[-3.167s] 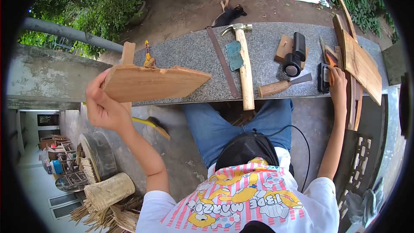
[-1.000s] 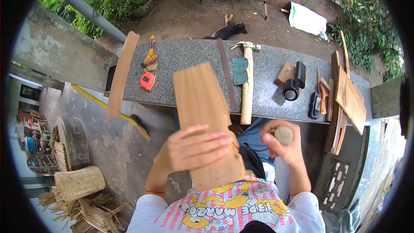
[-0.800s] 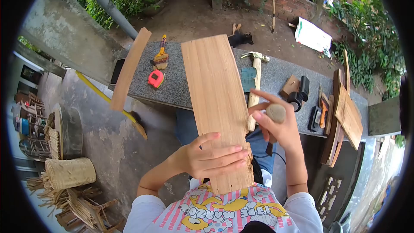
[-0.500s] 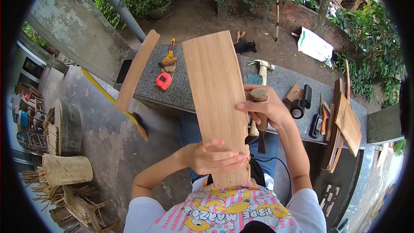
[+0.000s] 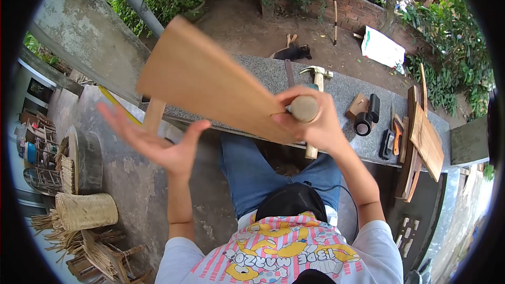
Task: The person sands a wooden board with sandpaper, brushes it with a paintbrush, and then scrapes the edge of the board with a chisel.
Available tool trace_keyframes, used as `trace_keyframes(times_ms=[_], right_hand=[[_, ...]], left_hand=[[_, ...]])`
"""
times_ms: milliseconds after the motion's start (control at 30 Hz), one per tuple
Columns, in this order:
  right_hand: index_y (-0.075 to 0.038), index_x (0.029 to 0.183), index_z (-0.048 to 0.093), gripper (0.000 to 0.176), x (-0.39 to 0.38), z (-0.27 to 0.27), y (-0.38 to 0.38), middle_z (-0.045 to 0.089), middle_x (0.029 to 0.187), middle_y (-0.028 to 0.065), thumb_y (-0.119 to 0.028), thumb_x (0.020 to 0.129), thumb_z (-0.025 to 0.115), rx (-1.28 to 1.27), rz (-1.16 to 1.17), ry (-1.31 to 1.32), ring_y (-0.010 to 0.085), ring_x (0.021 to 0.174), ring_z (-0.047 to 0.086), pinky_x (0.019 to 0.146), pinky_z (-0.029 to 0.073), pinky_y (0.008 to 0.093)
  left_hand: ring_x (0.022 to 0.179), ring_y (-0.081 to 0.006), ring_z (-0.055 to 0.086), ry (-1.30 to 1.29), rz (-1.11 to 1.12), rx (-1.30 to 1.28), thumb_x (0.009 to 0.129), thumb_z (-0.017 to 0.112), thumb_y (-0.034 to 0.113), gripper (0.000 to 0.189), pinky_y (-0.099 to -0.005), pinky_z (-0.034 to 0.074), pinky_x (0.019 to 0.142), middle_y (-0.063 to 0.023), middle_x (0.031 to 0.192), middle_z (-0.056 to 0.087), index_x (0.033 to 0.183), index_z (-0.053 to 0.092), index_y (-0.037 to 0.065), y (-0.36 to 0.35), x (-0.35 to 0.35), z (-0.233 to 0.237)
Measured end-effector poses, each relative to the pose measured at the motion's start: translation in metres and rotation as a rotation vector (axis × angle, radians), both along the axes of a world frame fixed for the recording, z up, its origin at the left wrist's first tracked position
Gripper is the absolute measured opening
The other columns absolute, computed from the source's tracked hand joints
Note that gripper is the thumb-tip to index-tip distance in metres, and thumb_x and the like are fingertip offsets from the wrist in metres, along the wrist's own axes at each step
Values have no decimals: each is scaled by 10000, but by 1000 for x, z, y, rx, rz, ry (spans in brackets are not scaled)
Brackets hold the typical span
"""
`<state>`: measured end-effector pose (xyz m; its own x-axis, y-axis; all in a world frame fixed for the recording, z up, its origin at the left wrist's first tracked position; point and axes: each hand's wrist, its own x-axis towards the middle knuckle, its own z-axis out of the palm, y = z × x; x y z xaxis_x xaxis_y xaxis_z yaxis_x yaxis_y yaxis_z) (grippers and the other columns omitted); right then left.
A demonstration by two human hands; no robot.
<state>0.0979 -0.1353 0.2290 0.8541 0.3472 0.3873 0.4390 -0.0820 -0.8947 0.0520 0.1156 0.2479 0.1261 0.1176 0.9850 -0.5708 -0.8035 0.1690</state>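
A wide wooden board (image 5: 202, 81) is tilted over the stone bench, blurred by motion. My right hand (image 5: 315, 126) grips its near end between thumb and fingers. The same hand also holds a chisel (image 5: 304, 108), whose round wooden handle end faces up; its blade is hidden now. My left hand (image 5: 163, 144) is open, fingers spread, just below the board's left end and apart from it. Partly behind the board, a narrower wood strip (image 5: 154, 115) lies at the bench's left. Just beyond my right hand rests a claw hammer (image 5: 318, 78).
On the granite bench (image 5: 344, 87) to the right are a black cylindrical item (image 5: 365, 121), an orange-handled tool (image 5: 397, 139) and stacked wood pieces (image 5: 426, 147). A dog (image 5: 294, 51) lies on the ground beyond. A woven basket (image 5: 87, 210) stands on the floor at left.
The board has swung from upright to slanting left and lifted off my lap. My left hand has let go of it and moved left, opening. My right hand keeps board and chisel.
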Motion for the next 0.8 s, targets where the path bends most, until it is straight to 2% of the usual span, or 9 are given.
trace_keyframes(times_ms=[67, 100, 167, 200, 333, 400, 500, 667, 800], right_hand=[[-21, 942, 695, 221, -8, -6, 9, 696, 841, 86, -20, 728, 752, -3, 49, 5, 195, 727, 665, 690, 526, 308], [-20, 928, 700, 214, -10, -9, 13, 707, 852, 115, -14, 718, 742, -12, 102, 6, 240, 774, 687, 751, 528, 320], [-31, 924, 706, 213, -11, -18, 21, 704, 849, 131, -14, 715, 742, -15, 103, 3, 258, 796, 693, 744, 527, 313], [-41, 921, 711, 212, -11, -22, 22, 701, 845, 146, -15, 713, 742, -25, 105, -6, 275, 817, 699, 736, 527, 307], [-36, 901, 708, 167, -11, -31, 21, 715, 855, 123, -26, 740, 752, -62, -15, -194, 240, 814, 706, 716, 528, 312], [-22, 852, 694, 98, -9, -31, 9, 723, 837, 89, -48, 781, 756, 266, -110, -116, 196, 740, 685, 686, 520, 307], [-30, 767, 611, 156, -19, -28, -31, 679, 750, 79, -79, 822, 750, 330, -93, 183, 123, 665, 588, 631, 461, 262], [-31, 783, 574, 268, -36, -52, -41, 618, 692, 63, -152, 785, 813, 528, -28, -75, 133, 650, 569, 589, 440, 260], [-44, 731, 571, 326, -58, -57, -41, 577, 656, 45, -188, 720, 864, 431, -26, -43, 163, 606, 550, 574, 455, 296]], left_hand=[[1253, -304, 506, 216, 264, 228, 611, 908, 349, 916, -526, 351, 1062, -179, 1330, 547, 1363, 476, 54, 3, -16, 39], [1253, -304, 506, 220, 261, 236, 611, 908, 349, 916, -526, 351, 1062, -179, 1330, 547, 1363, 476, 54, 8, -21, 40], [947, -206, 640, 767, -52, -85, 571, 938, 289, 721, -351, 507, 842, -108, 1022, 680, 1155, 604, 30, 20, -31, 42], [706, -131, 607, 641, -68, -102, 574, 940, 223, 519, -257, 493, 668, -40, 795, 668, 953, 642, 30, 29, -29, 34], [707, -131, 603, 574, -66, -69, 576, 938, 221, 473, -263, 482, 663, -45, 800, 670, 888, 634, 37, 28, -48, 18], [673, -150, 603, 539, 21, -15, 576, 936, 214, 463, -272, 482, 652, -46, 769, 668, 879, 631, 43, 17, -58, 15], [650, -185, 606, 573, 177, 106, 571, 936, 205, 459, -280, 487, 642, -59, 750, 665, 869, 626, 46, 7, -69, 15], [632, -209, 609, 549, 132, 177, 570, 925, 177, 446, -301, 479, 596, -75, 727, 657, 870, 620, 53, 7, -76, 7], [605, -242, 610, 669, -5, 218, 583, 904, 166, 423, -323, 476, 556, -117, 739, 671, 838, 587, 50, -10, -87, 19]])
